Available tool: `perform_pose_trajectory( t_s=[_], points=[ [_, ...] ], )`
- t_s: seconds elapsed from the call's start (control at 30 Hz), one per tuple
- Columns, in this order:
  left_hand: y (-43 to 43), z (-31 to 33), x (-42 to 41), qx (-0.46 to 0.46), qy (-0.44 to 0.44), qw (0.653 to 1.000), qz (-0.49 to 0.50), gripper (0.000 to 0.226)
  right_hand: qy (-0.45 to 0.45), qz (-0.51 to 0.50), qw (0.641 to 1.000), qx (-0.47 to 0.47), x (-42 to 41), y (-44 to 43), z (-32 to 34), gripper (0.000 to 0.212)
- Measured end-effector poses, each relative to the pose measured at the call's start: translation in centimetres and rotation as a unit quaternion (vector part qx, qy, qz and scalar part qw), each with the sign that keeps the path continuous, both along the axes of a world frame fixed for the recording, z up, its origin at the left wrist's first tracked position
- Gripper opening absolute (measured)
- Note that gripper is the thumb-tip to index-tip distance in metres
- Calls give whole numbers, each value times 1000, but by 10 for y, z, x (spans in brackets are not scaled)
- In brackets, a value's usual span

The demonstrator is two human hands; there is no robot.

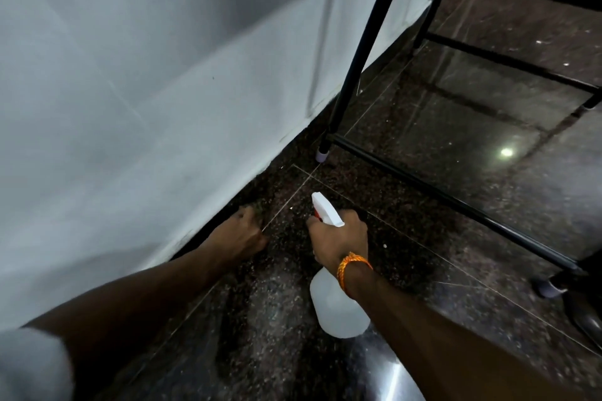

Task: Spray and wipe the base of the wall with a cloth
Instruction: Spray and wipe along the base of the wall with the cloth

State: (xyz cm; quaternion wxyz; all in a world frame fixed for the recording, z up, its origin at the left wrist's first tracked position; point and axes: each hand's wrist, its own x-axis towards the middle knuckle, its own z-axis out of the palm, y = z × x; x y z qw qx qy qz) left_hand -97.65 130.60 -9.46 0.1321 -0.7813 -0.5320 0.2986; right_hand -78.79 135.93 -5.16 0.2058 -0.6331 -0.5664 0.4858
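A white wall [136, 101] runs from lower left to upper right, and its dark skirting base [280, 159] meets the speckled dark floor. My left hand [242, 233] grips a dark green cloth [257, 208] and presses it against the base of the wall; only a small bit of cloth shows past the fingers. My right hand [338, 236] holds the neck of a clear spray bottle [335, 306] with a white trigger head [325, 210], nozzle pointing toward the wall. An orange thread band sits on that wrist.
A black metal frame [365, 42] with legs on pale rubber feet [322, 155] stands close to the wall just beyond my hands, and its low crossbar [456, 202] runs right. The polished granite floor [439, 127] reflects a light spot.
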Motion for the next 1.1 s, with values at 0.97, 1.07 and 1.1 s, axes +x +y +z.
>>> perform_pose_trajectory(
  t_s=[0.97, 1.07, 1.1],
  points=[
    [-80, 34, -14, -89, -157, 971, 154, 31, -35, 87, 996, -8, -38, -44, 2, 43],
    [-48, 38, -9, -37, -84, 994, 59, 22, -34, 68, 997, -3, -34, -39, -9, 67],
    [-36, 38, -6, -10, -59, 997, 40, 19, -35, 68, 997, -2, -34, -39, -13, 70]
  ],
)
